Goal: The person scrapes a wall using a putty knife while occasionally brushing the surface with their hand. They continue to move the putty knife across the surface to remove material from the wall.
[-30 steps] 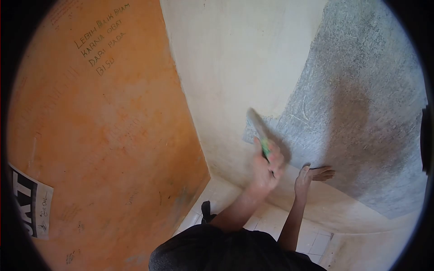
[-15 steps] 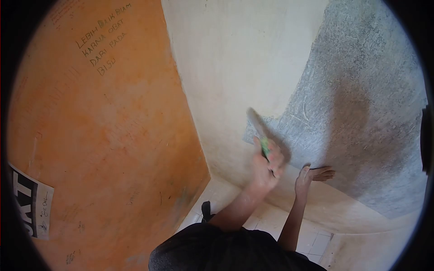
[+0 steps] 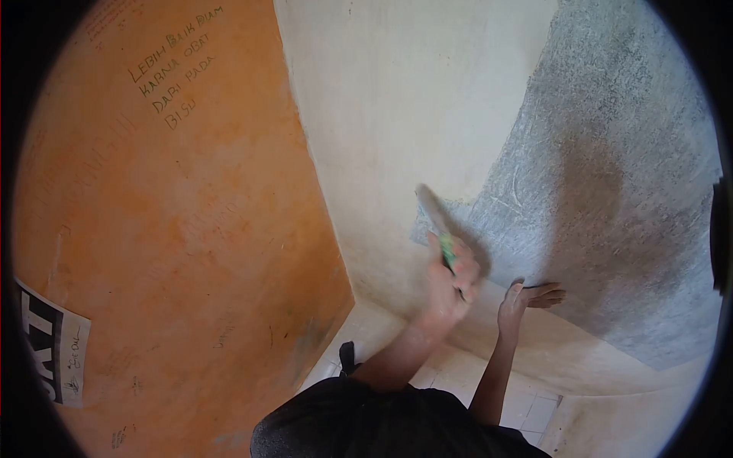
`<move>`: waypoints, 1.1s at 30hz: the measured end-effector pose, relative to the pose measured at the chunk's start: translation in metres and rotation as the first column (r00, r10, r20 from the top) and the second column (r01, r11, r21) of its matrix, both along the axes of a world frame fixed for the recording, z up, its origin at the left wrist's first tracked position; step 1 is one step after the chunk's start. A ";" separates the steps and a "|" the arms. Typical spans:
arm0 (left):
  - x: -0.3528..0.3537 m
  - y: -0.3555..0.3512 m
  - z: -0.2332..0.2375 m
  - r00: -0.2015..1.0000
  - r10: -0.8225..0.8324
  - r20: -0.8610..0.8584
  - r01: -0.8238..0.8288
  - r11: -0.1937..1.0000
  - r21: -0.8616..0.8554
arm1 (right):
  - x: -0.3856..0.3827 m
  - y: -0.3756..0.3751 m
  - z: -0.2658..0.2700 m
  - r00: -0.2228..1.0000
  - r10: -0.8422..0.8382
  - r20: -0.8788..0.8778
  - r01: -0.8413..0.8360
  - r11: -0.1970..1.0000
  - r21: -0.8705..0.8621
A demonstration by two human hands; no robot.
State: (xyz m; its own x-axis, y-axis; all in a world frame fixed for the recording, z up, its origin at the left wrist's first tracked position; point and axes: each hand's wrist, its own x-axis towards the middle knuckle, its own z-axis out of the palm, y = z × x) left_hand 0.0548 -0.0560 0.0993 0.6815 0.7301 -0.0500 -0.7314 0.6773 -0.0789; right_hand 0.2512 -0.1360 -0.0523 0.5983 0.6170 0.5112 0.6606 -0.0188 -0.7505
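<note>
My left hand is closed around the green handle of a scraper. Its long greyish blade points up and to the left, over the narrow left tip of a rough grey patch on the pale wall. Slight blur softens this hand and the tool. To the right and a little lower, my right hand lies flat with fingers stretched to the right, at the lower edge of the grey patch. Nothing is held in it.
An orange wall with handwriting meets the pale wall in a corner on the left. A black-and-white paper is stuck low on it. Whitish floor tiles show below, beside my black clothing. Shadows fall across the grey patch.
</note>
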 end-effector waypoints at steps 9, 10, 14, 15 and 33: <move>-0.005 -0.025 -0.006 0.975 -0.140 -0.171 0.159 0.982 0.103 | 0.009 -0.008 -0.032 0.998 -0.067 -0.018 0.067 0.997 -0.042; -0.002 -0.024 -0.005 0.978 -0.119 -0.170 0.137 0.986 0.097 | 0.011 -0.008 -0.029 0.998 -0.059 -0.023 0.058 0.997 -0.060; -0.013 -0.013 -0.005 0.913 -0.164 -0.373 0.221 0.969 0.113 | 0.011 -0.001 -0.018 0.999 -0.016 -0.048 0.010 0.992 -0.126; -0.014 -0.004 -0.002 0.908 -0.107 -0.404 0.161 0.982 0.101 | 0.008 0.003 -0.015 0.999 -0.020 -0.050 0.013 0.992 -0.128; -0.058 0.027 -0.063 0.717 0.220 -0.662 0.292 0.766 0.572 | -0.031 0.013 0.030 0.882 -0.423 0.209 0.422 0.905 0.051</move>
